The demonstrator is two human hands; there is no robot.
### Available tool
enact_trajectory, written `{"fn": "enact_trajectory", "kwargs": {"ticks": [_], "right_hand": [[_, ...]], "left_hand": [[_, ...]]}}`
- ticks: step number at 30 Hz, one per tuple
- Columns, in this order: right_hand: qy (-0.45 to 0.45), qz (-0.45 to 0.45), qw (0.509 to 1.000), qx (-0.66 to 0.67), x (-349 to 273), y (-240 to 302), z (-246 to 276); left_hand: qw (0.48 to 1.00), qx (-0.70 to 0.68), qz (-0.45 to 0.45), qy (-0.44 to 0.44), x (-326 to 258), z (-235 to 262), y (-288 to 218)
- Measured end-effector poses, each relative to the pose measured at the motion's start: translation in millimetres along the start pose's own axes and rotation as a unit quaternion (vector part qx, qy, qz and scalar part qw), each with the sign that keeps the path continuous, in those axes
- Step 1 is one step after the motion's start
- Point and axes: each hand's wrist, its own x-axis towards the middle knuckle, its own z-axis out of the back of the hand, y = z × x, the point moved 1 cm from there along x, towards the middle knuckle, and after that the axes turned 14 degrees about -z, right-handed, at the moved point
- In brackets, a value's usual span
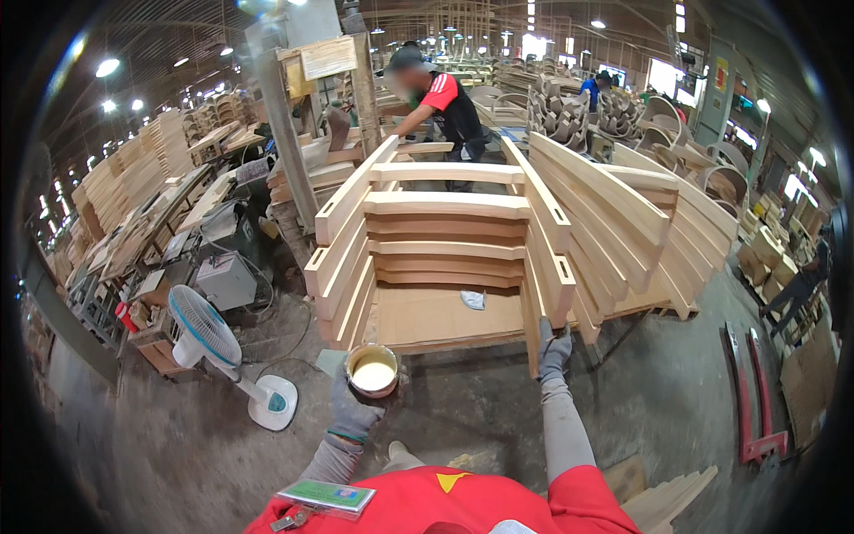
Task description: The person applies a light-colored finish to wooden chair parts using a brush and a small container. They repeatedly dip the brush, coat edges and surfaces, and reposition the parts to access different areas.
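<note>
- Head view gives me the wearer's red shirt (494, 503) nearest, with a badge (327, 497) lying across its left side.
- Wood offcuts (673, 500) lie on the floor (463, 405) close by the right sleeve.
- I see the left hand (358, 413), in a grey glove, with its fingers around a pot (374, 392) of cream-coloured liquid (373, 371); the pot is held just in front of the near left corner of the frames.
- On the right hand (553, 352), also gloved, the fingers look drawn in at the near right end of the frames; something dark shows by the fingertips, but from my feed I cannot tell what it is, or whether they grip the wood.
- The pale wood frames (447, 206) are stacked straight ahead between the hands, side rails to left and right, curved crossbars between.
- Beneath them I make out a brown board (418, 327), a small white item (473, 300) lying on it.
- To the left stands a white fan (205, 327), a grey box (226, 279) behind it; to the right, a red metal fork (763, 447) rests on the floor.
- Past the frames, a co-worker (461, 116) in black and red reaches an arm leftward.
- Farther back I see stacked boards (133, 169) on the left and curved parts (556, 114) on the right.
</note>
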Motion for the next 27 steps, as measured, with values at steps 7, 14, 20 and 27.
{"fn": "enact_trajectory", "kwargs": {"ticks": [7,14,20,27], "right_hand": [[-0.013,0.000,1.000,-0.017,8,-7,4],[-0.012,-0.013,0.999,-0.036,3,0,0],[-0.026,0.007,0.999,-0.040,11,-6,5],[-0.021,0.005,0.998,-0.051,9,-8,1]], "left_hand": [[0.924,-0.338,0.165,-0.063,-1,-13,-14],[0.969,-0.192,0.126,-0.089,-2,-9,-12],[0.952,-0.236,0.171,-0.091,-2,-16,-16],[0.946,-0.246,0.172,-0.119,-7,-17,-19]]}}
